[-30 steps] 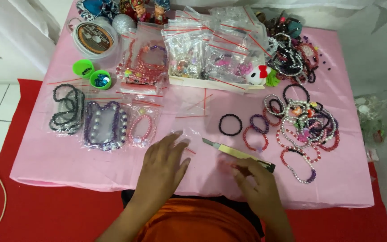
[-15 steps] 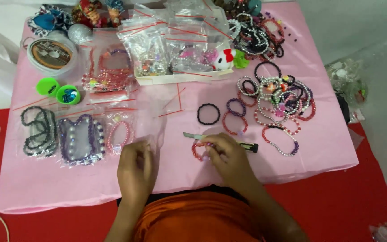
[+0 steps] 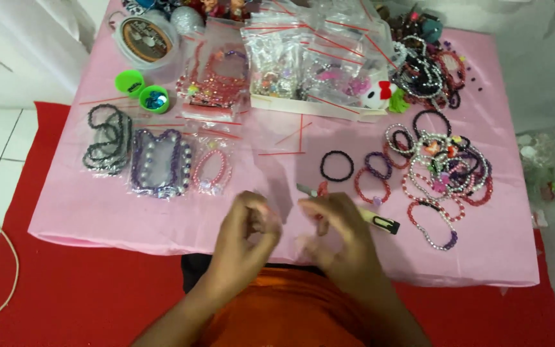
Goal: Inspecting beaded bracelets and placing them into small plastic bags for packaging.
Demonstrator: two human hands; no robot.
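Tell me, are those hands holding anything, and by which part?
The right hand pinches a red beaded bracelet by its rim; most of it is hidden behind the fingers. The left hand seems to hold a clear plastic bag, but blur leaves that unsure.

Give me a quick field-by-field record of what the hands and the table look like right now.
left hand: raised over the front edge of the table, fingers curled, seems to pinch a clear plastic bag, hard to see
right hand: beside it, fingers closed on a red bead bracelet
utility knife: lies on the pink tablecloth, partly under the right hand
black bracelet: lies alone, behind the hands
loose bracelet pile: to the right
bagged bracelets: to the left
green caps: back left
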